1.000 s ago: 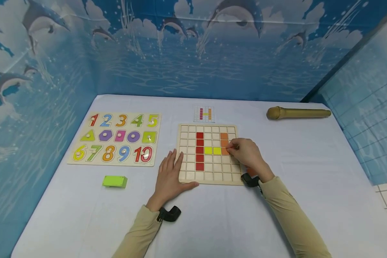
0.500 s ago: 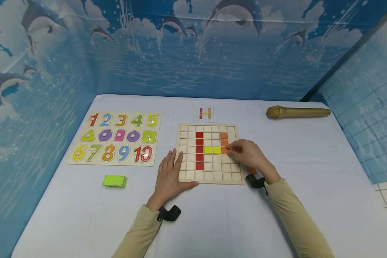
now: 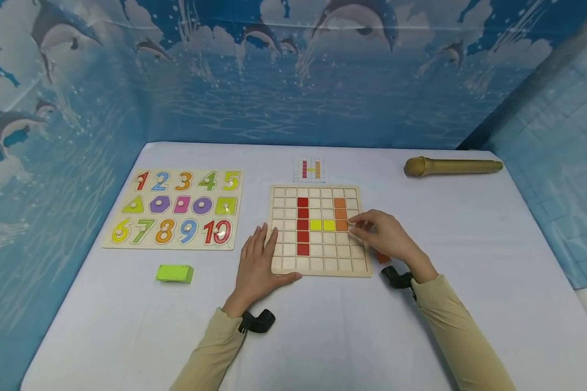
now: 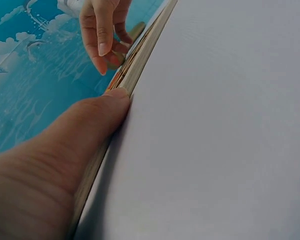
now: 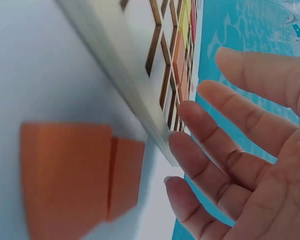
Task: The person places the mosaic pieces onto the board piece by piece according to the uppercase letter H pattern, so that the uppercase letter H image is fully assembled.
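A wooden grid board (image 3: 315, 264) lies on the white table. Set in its squares are a column of red tiles (image 3: 303, 224), two yellow tiles (image 3: 322, 225) and a column of three orange tiles (image 3: 339, 214). My left hand (image 3: 257, 270) rests against the board's left front corner, its thumb along the front edge. My right hand (image 3: 383, 234) hovers over the board's right edge, beside the lowest orange tile. In the right wrist view its fingers (image 5: 210, 160) are loosely spread, holding nothing. Two loose orange tiles (image 5: 67, 175) lie by the board's right side, partly hidden by that hand in the head view.
Behind the board lies a small pattern card (image 3: 309, 170). A number-and-shape puzzle board (image 3: 173, 243) lies to the left, with a green block (image 3: 174, 273) in front of it. At the back right is a brown, club-like stick (image 3: 453, 166).
My right hand has let go of the lowest orange tile, which stays in its square, and has drawn back to the right with its fingers loosening. My left hand stays put.
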`<state>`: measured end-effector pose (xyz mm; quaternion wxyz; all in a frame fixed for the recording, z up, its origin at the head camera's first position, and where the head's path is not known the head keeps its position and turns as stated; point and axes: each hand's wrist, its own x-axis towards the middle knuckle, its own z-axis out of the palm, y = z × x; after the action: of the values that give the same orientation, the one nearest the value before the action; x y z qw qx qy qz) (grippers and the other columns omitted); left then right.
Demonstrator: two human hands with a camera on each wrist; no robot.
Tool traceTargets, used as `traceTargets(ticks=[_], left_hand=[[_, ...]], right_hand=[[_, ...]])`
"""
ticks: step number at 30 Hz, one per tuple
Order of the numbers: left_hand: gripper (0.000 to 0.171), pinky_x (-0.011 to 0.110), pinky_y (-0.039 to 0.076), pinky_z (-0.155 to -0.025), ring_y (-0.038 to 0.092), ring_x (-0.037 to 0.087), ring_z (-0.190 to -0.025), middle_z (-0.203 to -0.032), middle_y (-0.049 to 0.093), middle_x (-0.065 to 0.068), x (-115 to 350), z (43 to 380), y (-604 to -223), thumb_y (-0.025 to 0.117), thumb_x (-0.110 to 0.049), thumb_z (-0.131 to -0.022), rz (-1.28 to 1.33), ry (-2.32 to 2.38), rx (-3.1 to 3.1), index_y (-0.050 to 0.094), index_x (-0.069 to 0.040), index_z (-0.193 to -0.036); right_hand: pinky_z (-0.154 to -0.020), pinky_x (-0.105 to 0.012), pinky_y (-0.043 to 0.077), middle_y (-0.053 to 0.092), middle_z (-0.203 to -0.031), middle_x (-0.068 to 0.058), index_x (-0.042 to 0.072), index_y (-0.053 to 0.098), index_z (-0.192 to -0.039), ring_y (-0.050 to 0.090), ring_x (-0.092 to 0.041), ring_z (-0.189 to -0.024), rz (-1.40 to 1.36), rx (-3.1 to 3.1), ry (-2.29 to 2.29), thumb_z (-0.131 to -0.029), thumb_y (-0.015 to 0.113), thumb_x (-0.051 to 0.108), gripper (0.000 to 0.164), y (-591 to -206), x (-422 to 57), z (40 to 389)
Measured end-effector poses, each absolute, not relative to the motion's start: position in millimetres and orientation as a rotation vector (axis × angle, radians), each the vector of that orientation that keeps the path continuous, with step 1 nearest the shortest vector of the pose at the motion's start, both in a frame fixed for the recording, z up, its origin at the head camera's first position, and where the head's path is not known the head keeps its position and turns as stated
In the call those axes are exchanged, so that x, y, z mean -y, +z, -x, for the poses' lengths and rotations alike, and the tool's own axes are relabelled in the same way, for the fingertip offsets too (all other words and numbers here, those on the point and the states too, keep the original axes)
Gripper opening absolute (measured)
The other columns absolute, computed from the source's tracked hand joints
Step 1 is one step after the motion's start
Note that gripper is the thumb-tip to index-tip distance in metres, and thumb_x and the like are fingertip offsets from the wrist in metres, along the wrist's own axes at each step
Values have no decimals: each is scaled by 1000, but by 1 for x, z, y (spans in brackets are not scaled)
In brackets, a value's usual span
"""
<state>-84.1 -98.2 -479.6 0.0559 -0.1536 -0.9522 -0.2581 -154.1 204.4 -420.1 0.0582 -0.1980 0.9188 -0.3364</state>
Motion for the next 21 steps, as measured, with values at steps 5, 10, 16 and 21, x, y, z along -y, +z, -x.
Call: traceTargets(ticks=[5,10,16,21], left_hand=[[110,48,10,-111,10,33,-141,-153,18,19,97,84,-477,75,-60,-67,458,-789,2897,28,-2,-148],[110,47,10,-111,9,32,-142,-154,18,19,97,84,-475,74,-61,-68,445,-780,2904,27,-2,-149],[110,48,9,-111,9,32,-141,-154,18,20,96,85,-474,74,-61,-68,454,-801,2894,28,-2,-148],[110,47,8,-111,7,31,-142,-154,15,19,97,85,-475,73,-62,-68,458,-786,2921,26,-2,-149]], right_hand=[[-72,-40,46,63,-103,-12,2,68,-111,56,-25,-89,499,-2801,-1054,-89,68,15,26,-413,-217,149],[-71,-41,45,63,-105,-13,2,68,-111,55,-27,-91,422,-2854,-1077,-90,66,17,26,-407,-231,146],[-71,-41,44,63,-105,-14,1,67,-111,55,-28,-90,372,-2880,-1051,-91,66,21,29,-405,-245,142],[-68,-38,44,62,-103,-13,2,67,-111,54,-27,-88,330,-2827,-1023,-90,67,24,31,-408,-251,138]])
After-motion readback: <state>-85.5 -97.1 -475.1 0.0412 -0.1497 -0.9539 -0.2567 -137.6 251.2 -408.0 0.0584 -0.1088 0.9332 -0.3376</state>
